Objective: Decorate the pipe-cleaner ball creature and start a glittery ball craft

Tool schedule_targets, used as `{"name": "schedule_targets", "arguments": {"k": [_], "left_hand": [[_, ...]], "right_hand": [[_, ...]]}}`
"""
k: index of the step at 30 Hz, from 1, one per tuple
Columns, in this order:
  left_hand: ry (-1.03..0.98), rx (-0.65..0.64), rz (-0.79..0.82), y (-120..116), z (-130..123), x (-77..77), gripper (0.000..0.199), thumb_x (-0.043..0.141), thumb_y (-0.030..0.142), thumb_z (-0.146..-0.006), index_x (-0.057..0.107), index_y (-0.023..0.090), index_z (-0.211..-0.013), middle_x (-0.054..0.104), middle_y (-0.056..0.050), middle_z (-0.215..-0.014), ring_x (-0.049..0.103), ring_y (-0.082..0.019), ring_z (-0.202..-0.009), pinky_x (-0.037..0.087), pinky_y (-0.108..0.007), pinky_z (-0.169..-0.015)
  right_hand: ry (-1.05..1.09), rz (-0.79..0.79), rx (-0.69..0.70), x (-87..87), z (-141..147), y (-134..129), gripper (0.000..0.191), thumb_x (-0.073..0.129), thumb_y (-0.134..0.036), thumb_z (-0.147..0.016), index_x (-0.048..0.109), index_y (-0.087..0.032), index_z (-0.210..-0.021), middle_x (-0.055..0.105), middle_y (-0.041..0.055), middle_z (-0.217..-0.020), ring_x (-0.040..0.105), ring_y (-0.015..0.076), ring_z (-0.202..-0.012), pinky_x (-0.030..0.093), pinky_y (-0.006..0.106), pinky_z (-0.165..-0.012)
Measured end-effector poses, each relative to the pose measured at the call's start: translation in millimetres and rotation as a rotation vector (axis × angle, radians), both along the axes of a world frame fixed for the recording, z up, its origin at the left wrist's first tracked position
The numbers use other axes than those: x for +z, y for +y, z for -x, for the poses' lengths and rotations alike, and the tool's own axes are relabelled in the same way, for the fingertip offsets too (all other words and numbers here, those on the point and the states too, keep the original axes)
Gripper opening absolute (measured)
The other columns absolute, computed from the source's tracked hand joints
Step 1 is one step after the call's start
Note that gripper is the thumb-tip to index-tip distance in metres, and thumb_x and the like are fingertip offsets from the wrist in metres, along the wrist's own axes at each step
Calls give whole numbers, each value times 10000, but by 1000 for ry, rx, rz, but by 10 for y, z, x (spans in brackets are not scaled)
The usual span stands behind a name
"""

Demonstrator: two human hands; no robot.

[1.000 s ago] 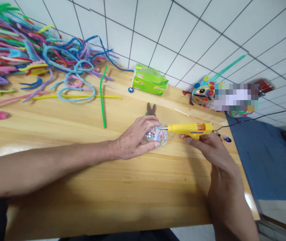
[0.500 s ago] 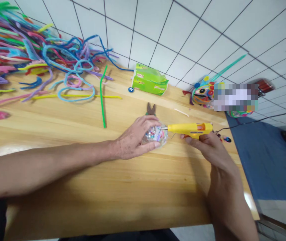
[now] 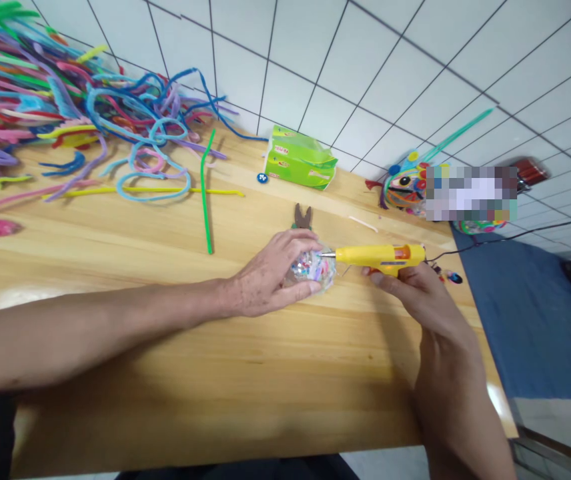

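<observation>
My left hand (image 3: 278, 275) is closed round a clear, rounded plastic piece (image 3: 318, 270) with many-coloured bits showing in it; the fingers cover its left part, and I cannot tell its exact kind. In my right hand (image 3: 410, 290) is a yellow hot glue gun (image 3: 373, 255), held level with its metal nozzle pointing left. The nozzle tip lies at the upper side of the plastic piece; whether it touches is too small to tell. Just beyond my left fingers, dark pliers jaws (image 3: 303, 215) stick out, their handles mostly hidden under the hand.
A heap of coloured pipe cleaners (image 3: 65, 113) covers the back left. One green pipe cleaner (image 3: 206, 193) crosses a yellow one. A green tissue pack (image 3: 300, 158) and a blue button (image 3: 262, 178) sit by the tiled wall. Decorated crafts (image 3: 403, 183) stand back right; a black cord (image 3: 520, 233) trails right.
Both hands, the glue gun and the plastic piece keep practically the same places. Only a very slight shift of the whole view shows.
</observation>
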State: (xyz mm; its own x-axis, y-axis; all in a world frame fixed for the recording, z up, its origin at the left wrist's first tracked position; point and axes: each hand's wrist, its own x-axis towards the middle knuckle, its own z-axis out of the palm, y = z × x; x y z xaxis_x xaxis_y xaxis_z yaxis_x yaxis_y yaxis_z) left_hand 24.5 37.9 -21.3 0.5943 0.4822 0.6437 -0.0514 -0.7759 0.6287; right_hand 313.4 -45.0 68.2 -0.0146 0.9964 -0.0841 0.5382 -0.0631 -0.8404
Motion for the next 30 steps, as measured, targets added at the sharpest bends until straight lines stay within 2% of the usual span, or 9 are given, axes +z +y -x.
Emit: {"name": "schedule_targets", "arguments": {"k": [5,14,20,23,25,27,30], "left_hand": [[5,5,-1,2,1,-2,553,689,400,-1046,421,262,-1509,586,-179,-1452,554,-357,-1449,524,-625,-1180],[4,-5,-20,2,3,-17,565,691,396,-1047,425,268,-1528,586,-179,-1462,553,-357,-1452,526,-618,-1177],[12,-7,-9,13,5,-29,547,684,396,-1053,433,274,-1524,567,-183,-1483,541,-351,-1467,521,-616,-1186],[9,-6,6,16,11,-35,552,696,384,-1043,439,272,-1520,561,-184,-1488,536,-352,-1469,514,-615,-1190],[7,-7,22,14,17,-31,546,701,361,-1037,449,266,-1512,564,-181,-1482,539,-353,-1461,510,-611,-1192],[15,-11,43,9,23,-23,534,695,338,-1036,452,267,-1507,563,-176,-1482,542,-351,-1452,508,-609,-1191],[20,-20,54,1,31,-8,529,688,316,-1037,446,268,-1505,550,-175,-1492,539,-349,-1449,509,-609,-1189]], "right_hand": [[25,-21,-9,-22,8,1,292,867,-557,-867,840,-272,-925,845,33,-912,766,222,-859,624,327,-768],[22,0,-13,19,-8,-14,286,880,-530,-852,826,-266,-950,848,42,-954,786,242,-907,645,357,-822],[86,35,-53,38,-24,-30,252,919,-479,-796,817,-276,-906,815,26,-862,781,245,-892,643,361,-827],[142,7,-123,31,-101,-2,248,927,-443,-761,800,-265,-877,801,27,-846,763,240,-862,626,361,-802],[155,-58,-215,-3,-191,72,249,903,-417,-766,790,-262,-924,813,33,-926,749,234,-881,608,363,-810],[128,-143,-322,-72,-308,201,266,864,-390,-768,777,-260,-983,816,34,-1018,728,222,-901,583,354,-811],[1,-171,-429,-236,-511,462,320,811,-393,-747,764,-239,-1022,789,31,-984,668,204,-828,527,333,-735]]}}
